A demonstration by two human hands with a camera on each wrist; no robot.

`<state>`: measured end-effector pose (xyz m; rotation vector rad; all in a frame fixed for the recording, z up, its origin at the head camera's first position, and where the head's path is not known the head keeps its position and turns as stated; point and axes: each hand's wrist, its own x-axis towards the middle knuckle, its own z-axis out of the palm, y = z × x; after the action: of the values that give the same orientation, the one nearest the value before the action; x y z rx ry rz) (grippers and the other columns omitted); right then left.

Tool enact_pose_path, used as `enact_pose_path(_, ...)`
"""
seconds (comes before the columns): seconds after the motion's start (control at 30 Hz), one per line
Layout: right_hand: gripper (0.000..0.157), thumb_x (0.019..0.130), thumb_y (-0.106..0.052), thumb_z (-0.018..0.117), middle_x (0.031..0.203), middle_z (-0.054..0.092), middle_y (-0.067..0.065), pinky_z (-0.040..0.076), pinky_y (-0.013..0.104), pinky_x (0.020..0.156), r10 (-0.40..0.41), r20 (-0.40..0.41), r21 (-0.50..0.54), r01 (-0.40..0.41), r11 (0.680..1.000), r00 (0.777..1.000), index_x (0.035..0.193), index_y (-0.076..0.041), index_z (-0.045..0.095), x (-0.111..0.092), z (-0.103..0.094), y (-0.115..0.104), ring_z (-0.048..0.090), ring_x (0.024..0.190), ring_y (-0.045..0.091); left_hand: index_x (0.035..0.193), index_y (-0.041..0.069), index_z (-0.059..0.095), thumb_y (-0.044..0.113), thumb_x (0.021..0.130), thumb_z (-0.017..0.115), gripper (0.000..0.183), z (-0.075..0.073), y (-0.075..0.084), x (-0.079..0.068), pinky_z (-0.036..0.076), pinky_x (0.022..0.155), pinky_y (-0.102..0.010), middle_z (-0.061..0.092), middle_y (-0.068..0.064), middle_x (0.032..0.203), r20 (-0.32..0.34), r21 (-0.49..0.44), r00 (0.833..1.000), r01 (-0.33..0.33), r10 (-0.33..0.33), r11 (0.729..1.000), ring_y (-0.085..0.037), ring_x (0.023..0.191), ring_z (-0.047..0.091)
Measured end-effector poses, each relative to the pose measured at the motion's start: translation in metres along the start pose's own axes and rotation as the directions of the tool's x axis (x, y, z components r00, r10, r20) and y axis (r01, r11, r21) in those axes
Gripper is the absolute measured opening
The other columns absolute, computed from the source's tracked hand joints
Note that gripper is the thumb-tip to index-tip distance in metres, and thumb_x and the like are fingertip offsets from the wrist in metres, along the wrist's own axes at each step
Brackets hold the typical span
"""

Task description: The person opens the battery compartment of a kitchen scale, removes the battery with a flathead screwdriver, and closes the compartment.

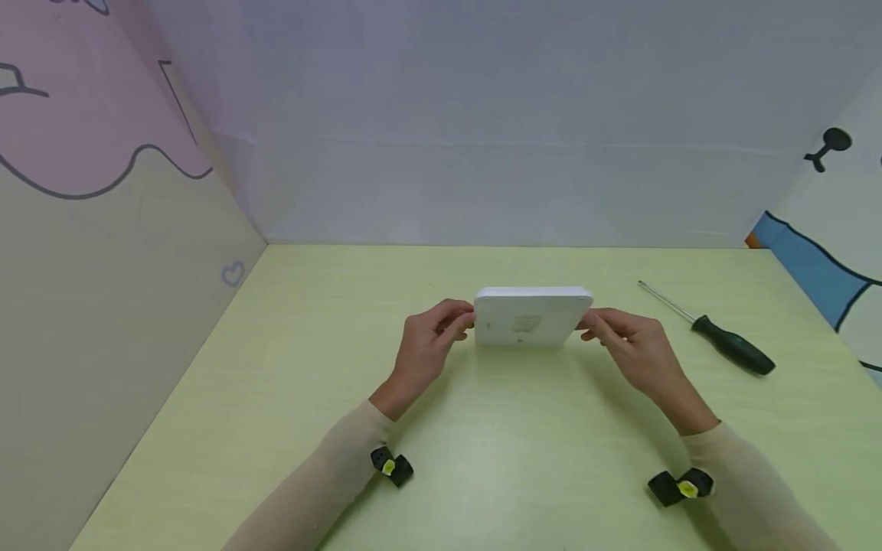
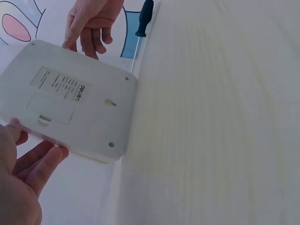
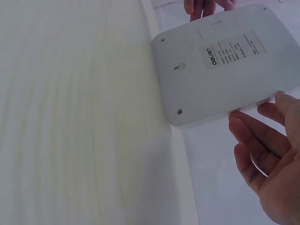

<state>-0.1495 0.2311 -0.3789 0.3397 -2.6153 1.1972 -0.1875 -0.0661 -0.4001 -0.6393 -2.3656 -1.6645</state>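
Note:
A flat white device with rounded corners stands on its long edge in the head view, its back turned towards me. On that back, the left wrist view shows a label, a battery cover, a keyhole slot and corner screws. The lower edge appears to touch the table. My left hand pinches the device's left side between thumb and fingers. Its right side is held likewise by my right hand, also seen in the right wrist view near the printed "deli" label. The device's front is hidden.
A screwdriver with a dark green handle lies right of my right hand, its tip pointing away to the left. The pale yellow table meets a plain back wall and printed side panels.

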Motion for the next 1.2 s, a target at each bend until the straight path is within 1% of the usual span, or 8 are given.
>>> enact_pose_path(0.2,0.021,0.095,-0.013,0.064,0.091,0.076,0.012,0.046,0.016,0.058,-0.036,-0.039,-0.012,0.036,0.999,0.999,0.113,-0.006,0.072,-0.002,0.005,0.000,0.068,0.074,0.001,0.107,0.014,0.070,0.024,0.096,0.062,0.017,-0.001,0.003,-0.003,0.059,0.071,-0.023,0.075,-0.004,0.097,-0.020,0.004,1.000,-0.022,0.022,1.000,-0.016,0.084,0.073)
enact_pose_path(0.37,0.024,0.093,-0.011,0.066,0.087,0.076,0.011,0.045,0.016,0.056,-0.038,-0.056,-0.018,0.037,0.999,0.998,0.116,-0.006,0.071,-0.003,0.009,0.000,0.067,0.071,0.004,0.111,0.013,0.069,0.022,0.096,0.063,0.018,0.000,0.004,-0.005,0.059,0.070,-0.022,0.076,-0.006,0.099,-0.035,0.028,0.999,0.009,-0.009,1.000,-0.012,0.081,0.073)
enact_pose_path(0.6,0.030,0.094,-0.014,0.066,0.089,0.076,0.012,0.044,0.018,0.054,-0.006,-0.056,-0.014,0.005,1.000,0.998,0.124,-0.008,0.067,-0.003,0.011,0.001,0.067,0.070,0.010,0.116,0.012,0.067,0.018,0.095,0.065,0.021,0.000,0.006,-0.005,0.059,0.072,-0.024,0.076,-0.008,0.098,-0.029,0.034,0.998,0.050,-0.049,0.998,-0.020,0.082,0.074)
enact_pose_path(0.73,0.034,0.093,-0.011,0.066,0.089,0.075,0.012,0.047,0.014,0.059,-0.016,-0.056,-0.027,0.014,1.000,0.998,0.127,-0.007,0.066,-0.003,0.011,0.001,0.064,0.071,0.005,0.120,0.015,0.066,0.016,0.092,0.068,0.027,0.001,0.007,-0.004,0.059,0.073,-0.025,0.076,-0.007,0.099,-0.020,0.068,0.996,0.092,-0.091,0.993,-0.023,0.084,0.074)
enact_pose_path(0.83,0.037,0.092,-0.008,0.067,0.091,0.075,0.012,0.048,0.011,0.063,-0.027,-0.050,-0.040,0.025,0.999,0.998,0.129,-0.005,0.064,-0.003,0.011,0.002,0.060,0.072,-0.004,0.122,0.018,0.066,0.016,0.091,0.070,0.031,0.002,0.008,-0.003,0.059,0.073,-0.023,0.076,-0.004,0.099,-0.022,0.107,0.993,0.119,-0.117,0.987,-0.018,0.083,0.073)
enact_pose_path(0.93,0.039,0.092,-0.007,0.066,0.092,0.075,0.013,0.048,0.011,0.063,-0.024,-0.037,-0.041,0.023,0.999,0.999,0.130,-0.003,0.062,-0.003,0.010,0.001,0.058,0.072,-0.005,0.124,0.019,0.066,0.017,0.091,0.071,0.034,0.003,0.008,-0.002,0.058,0.070,-0.022,0.075,-0.002,0.098,-0.023,0.129,0.991,0.134,-0.133,0.982,-0.013,0.079,0.071)
enact_pose_path(1.1,0.040,0.095,-0.011,0.064,0.095,0.073,0.015,0.049,0.015,0.062,0.032,0.016,-0.006,-0.032,0.999,0.999,0.134,0.000,0.059,-0.003,0.009,-0.002,0.060,0.072,0.000,0.130,0.016,0.065,0.018,0.092,0.069,0.038,0.004,0.009,0.001,0.057,0.066,-0.023,0.074,-0.004,0.097,0.013,0.120,0.982,0.187,-0.190,0.975,-0.016,0.074,0.071)
enact_pose_path(1.2,0.042,0.097,-0.014,0.061,0.095,0.072,0.016,0.049,0.018,0.060,0.079,0.066,0.011,-0.080,0.997,0.995,0.136,0.000,0.056,-0.002,0.008,-0.002,0.061,0.072,0.009,0.130,0.014,0.064,0.016,0.093,0.068,0.038,0.004,0.008,0.003,0.059,0.068,-0.029,0.073,-0.006,0.097,0.058,0.064,0.969,0.237,-0.241,0.969,-0.016,0.074,0.071)
